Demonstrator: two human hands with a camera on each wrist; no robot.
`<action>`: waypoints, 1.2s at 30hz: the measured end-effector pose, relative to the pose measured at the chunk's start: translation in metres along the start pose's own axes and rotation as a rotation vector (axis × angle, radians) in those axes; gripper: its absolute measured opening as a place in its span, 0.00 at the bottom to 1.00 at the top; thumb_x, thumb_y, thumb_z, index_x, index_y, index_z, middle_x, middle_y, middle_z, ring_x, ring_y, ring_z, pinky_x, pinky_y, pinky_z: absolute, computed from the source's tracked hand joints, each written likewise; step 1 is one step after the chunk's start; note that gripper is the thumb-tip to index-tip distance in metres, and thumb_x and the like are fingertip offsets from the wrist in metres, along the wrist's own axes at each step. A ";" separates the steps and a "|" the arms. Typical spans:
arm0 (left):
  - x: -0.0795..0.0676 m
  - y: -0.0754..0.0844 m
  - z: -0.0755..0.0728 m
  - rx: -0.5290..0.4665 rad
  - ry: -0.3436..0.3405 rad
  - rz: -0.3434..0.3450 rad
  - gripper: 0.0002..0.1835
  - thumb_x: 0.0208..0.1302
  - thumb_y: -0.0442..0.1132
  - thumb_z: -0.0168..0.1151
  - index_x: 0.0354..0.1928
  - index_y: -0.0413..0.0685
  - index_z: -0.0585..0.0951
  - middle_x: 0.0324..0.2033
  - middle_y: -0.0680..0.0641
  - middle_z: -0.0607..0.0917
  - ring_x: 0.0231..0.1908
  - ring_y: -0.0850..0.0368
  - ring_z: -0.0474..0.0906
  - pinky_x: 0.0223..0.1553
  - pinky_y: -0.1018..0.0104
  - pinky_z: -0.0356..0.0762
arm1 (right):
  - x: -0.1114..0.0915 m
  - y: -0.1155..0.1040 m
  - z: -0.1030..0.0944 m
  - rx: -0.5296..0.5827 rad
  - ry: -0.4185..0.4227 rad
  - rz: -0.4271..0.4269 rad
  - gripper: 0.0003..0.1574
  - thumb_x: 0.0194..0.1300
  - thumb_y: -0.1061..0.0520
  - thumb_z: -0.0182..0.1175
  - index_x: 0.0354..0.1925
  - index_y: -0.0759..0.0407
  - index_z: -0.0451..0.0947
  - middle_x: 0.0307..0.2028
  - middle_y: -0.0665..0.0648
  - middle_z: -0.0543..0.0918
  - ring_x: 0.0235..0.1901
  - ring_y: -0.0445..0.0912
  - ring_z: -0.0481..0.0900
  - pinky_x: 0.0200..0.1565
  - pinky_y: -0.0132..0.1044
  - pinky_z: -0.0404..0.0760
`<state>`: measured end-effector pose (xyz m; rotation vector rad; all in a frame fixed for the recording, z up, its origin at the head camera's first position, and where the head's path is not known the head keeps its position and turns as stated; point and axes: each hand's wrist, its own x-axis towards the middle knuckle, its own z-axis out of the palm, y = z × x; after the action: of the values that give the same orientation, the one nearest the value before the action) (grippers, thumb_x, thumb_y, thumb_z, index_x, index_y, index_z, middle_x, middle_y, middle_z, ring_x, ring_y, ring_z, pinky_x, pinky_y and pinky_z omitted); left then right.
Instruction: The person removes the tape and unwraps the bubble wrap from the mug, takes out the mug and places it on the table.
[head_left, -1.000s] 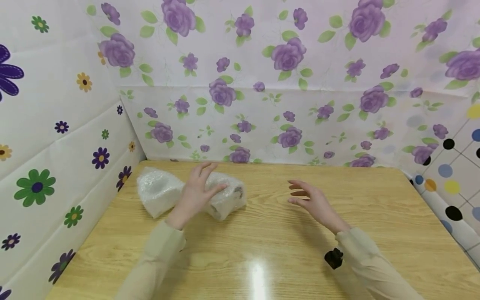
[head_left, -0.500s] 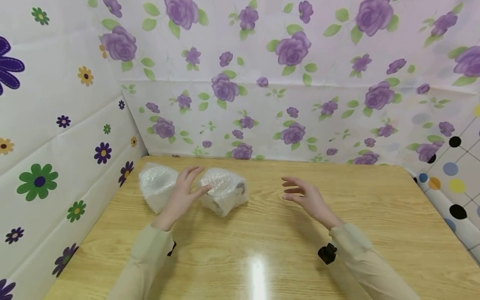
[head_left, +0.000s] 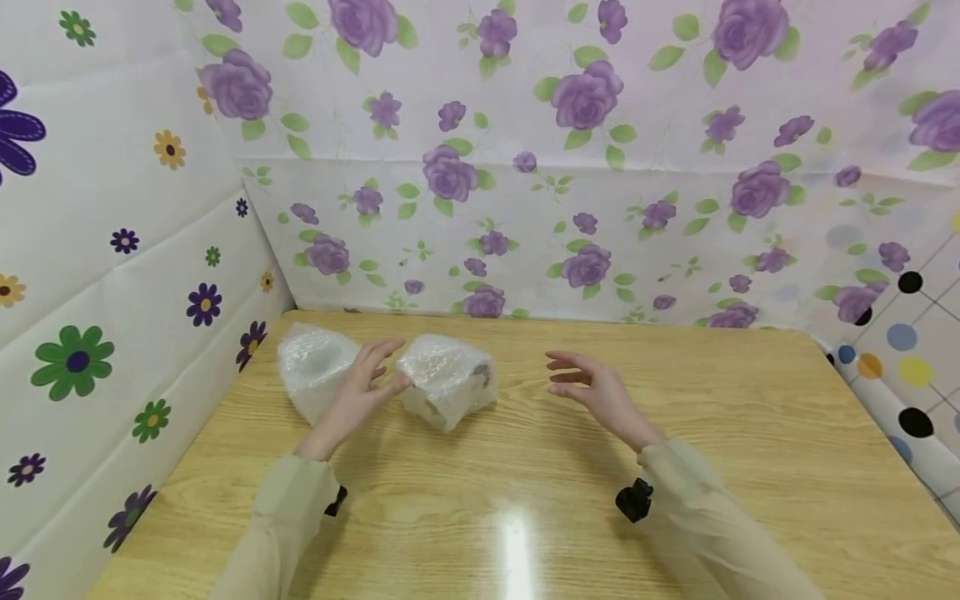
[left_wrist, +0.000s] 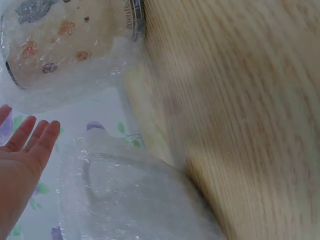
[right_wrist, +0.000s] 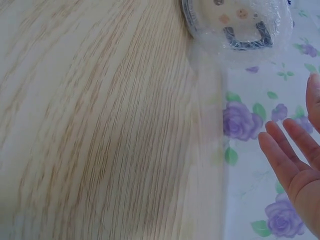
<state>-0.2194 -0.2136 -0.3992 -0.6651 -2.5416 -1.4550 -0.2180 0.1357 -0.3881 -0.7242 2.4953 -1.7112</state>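
Bubble-wrapped packages (head_left: 448,379): two, on one table (head_left: 450,500); left hand (head_left: 357,395) nearest.

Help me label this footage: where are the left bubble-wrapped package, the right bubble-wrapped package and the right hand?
Left bubble-wrapped package (head_left: 309,367), head view: its wrapped upper side.
Right bubble-wrapped package (left_wrist: 70,55), left wrist view: printed side, through the wrap.
Right hand (head_left: 603,398), head view: between fingers and wrist.
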 end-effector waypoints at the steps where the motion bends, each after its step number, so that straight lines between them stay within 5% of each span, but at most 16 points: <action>1: 0.000 0.001 -0.001 -0.025 -0.008 -0.002 0.29 0.63 0.36 0.58 0.64 0.41 0.62 0.60 0.40 0.60 0.59 0.42 0.54 0.57 0.47 0.56 | 0.001 0.000 0.001 0.012 -0.003 0.002 0.30 0.59 0.69 0.58 0.60 0.66 0.65 0.50 0.69 0.72 0.47 0.63 0.72 0.45 0.42 0.76; 11: -0.001 0.020 -0.005 -0.159 -0.063 -0.022 0.31 0.59 0.28 0.59 0.63 0.35 0.60 0.58 0.32 0.59 0.58 0.34 0.54 0.57 0.44 0.55 | 0.012 0.005 0.014 0.100 -0.026 0.009 0.28 0.59 0.70 0.57 0.59 0.66 0.66 0.50 0.68 0.72 0.48 0.63 0.71 0.45 0.42 0.75; 20: 0.001 0.009 -0.003 -0.175 -0.035 -0.019 0.33 0.53 0.25 0.63 0.61 0.30 0.61 0.58 0.32 0.61 0.56 0.37 0.58 0.53 0.42 0.59 | 0.027 0.034 0.028 0.130 -0.008 -0.012 0.28 0.59 0.62 0.59 0.59 0.59 0.68 0.51 0.63 0.73 0.48 0.56 0.73 0.45 0.40 0.76; 27: 0.001 0.002 0.001 -0.207 -0.027 -0.028 0.33 0.53 0.24 0.62 0.61 0.30 0.61 0.59 0.33 0.62 0.57 0.37 0.58 0.54 0.41 0.59 | 0.029 0.015 0.035 0.196 -0.027 0.024 0.29 0.59 0.69 0.58 0.59 0.68 0.65 0.52 0.71 0.70 0.49 0.64 0.70 0.46 0.43 0.75; 36: 0.004 -0.024 0.005 -0.227 -0.016 -0.038 0.33 0.54 0.29 0.63 0.63 0.40 0.63 0.61 0.41 0.63 0.58 0.43 0.58 0.54 0.47 0.62 | 0.041 0.032 0.048 0.205 -0.036 -0.011 0.31 0.59 0.63 0.60 0.60 0.60 0.66 0.54 0.68 0.70 0.50 0.61 0.70 0.46 0.40 0.75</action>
<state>-0.2329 -0.2182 -0.4193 -0.6644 -2.4348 -1.7752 -0.2531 0.0868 -0.4264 -0.7432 2.2519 -1.9024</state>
